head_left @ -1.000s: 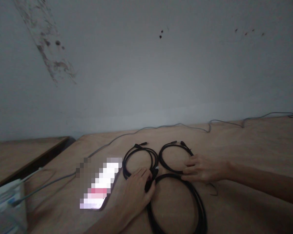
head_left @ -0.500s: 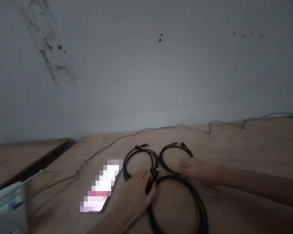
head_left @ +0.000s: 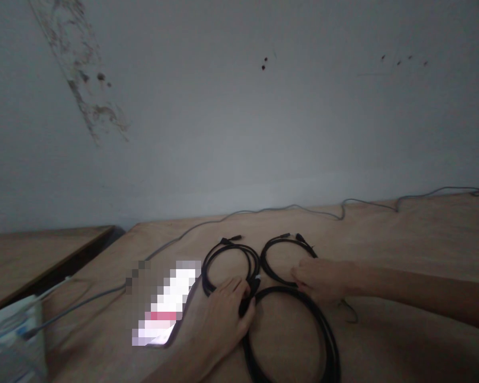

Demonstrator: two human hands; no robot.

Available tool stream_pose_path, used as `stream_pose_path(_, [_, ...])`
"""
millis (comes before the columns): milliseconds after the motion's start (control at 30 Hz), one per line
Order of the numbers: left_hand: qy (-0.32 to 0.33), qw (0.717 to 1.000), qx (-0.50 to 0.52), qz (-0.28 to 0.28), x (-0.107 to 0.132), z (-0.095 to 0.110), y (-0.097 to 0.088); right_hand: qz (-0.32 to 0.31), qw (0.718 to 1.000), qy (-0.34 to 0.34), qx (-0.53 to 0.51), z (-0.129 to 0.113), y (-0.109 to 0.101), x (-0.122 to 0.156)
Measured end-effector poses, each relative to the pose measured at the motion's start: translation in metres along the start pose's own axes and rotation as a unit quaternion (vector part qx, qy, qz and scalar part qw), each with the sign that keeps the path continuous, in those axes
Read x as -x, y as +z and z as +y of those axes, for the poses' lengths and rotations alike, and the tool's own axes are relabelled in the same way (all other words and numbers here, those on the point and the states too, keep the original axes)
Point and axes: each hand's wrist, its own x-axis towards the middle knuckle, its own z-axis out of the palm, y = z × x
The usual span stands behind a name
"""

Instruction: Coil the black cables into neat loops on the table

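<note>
Three coiled black cables lie on a brown table. My left hand rests palm down, fingers spread, on the near edge of the left small coil, touching the dark plug where it meets the large coil. My right hand lies flat on the right edge of the right small coil, with its fingers together and stretched out. Both small coils have their plug ends pointing away from me.
A lit phone, its screen blurred, lies just left of my left hand. A thin grey cable runs along the table's far edge below a stained wall. A white and blue package sits at the lower left, beside a second table.
My right hand has slid slightly left along the right small coil and its fingers have drawn closer together. My left hand has hardly moved.
</note>
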Motion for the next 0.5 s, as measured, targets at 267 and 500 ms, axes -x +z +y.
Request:
stream_pose_path(267, [0.006,1.000,0.005,0.011,0.000,-0.003,0.005,-0.048,0.989,0.073,-0.123,0.002,-0.002,-0.011])
stream_pose_path(500, [0.002,1.000,0.010,0.014,0.001,-0.001,0.005,-0.054,0.954,0.176,-0.236,-0.009,0.004,-0.013])
